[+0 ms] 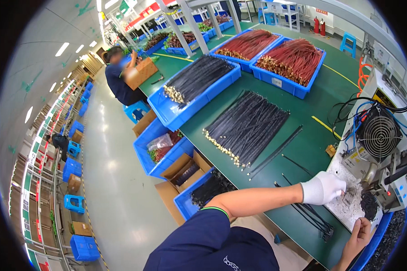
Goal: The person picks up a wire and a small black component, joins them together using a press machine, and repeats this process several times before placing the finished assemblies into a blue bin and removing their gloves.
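Note:
My left hand (pixel 324 187), in a white glove, is closed above the machine's white base plate (pixel 343 205), near the metal working head (pixel 370 174). Whatever its fingertips grip is too small to make out. My right hand (pixel 358 237) is bare, its fingers curled together by the plate's front edge; I cannot see what, if anything, is between them. Beneath my left forearm lie several loose black cables (pixel 309 214) on the green table (pixel 303 149). Small black scraps (pixel 369 205) are piled on the plate.
A row of black cables with brass-coloured ends (pixel 248 126) lies mid-table. Behind it stand a blue tray of black cables (pixel 167 115) and blue trays of red cables (pixel 280 83). A round fan (pixel 381 137) sits on the machine. At far left, another person (pixel 120 77) handles a cardboard box (pixel 141 73).

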Demonstrator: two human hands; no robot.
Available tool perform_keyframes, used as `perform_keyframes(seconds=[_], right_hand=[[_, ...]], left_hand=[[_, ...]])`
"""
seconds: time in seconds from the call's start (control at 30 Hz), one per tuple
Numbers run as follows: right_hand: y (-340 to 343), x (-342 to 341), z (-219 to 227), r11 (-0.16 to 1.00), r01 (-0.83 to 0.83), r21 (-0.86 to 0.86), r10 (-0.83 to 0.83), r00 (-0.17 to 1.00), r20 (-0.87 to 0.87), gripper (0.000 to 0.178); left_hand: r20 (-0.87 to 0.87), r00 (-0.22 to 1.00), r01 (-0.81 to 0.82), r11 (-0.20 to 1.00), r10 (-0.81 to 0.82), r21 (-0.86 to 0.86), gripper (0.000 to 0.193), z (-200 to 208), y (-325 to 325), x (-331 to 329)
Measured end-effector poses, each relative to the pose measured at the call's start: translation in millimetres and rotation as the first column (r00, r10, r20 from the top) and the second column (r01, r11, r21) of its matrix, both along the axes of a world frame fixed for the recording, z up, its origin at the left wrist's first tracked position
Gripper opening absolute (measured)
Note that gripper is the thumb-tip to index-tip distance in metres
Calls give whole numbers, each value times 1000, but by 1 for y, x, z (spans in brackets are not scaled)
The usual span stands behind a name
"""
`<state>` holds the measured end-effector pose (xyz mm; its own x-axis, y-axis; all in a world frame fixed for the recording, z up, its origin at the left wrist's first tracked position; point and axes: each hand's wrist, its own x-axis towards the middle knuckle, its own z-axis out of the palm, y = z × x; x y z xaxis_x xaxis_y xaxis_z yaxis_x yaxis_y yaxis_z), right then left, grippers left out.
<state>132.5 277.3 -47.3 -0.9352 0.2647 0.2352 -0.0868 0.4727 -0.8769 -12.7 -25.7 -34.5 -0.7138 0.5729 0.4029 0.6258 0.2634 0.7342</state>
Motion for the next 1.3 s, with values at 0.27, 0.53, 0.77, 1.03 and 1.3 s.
perform_keyframes(seconds=[0.27,0.53,0.77,1.03,1.3], right_hand=[[-19,-7,1,989,-1,-147,-3,1000,-24,14],[-39,-12,28,987,-37,-154,34,999,-23,13],[-24,-19,9,989,-46,-143,41,998,-36,13],[-25,-19,9,993,-60,-102,56,997,-45,20],[-28,-14,11,994,-60,-96,54,997,-62,19]], left_hand=[[49,999,13,995,-8,-101,17,9,-5,2],[-12,1000,-16,999,15,-40,17,2,-1,-4],[-24,1000,-16,999,15,-43,16,-1,-1,-7],[-16,1000,-11,999,11,-31,16,0,-5,-7],[10,999,30,995,-31,91,17,10,-6,-4]])
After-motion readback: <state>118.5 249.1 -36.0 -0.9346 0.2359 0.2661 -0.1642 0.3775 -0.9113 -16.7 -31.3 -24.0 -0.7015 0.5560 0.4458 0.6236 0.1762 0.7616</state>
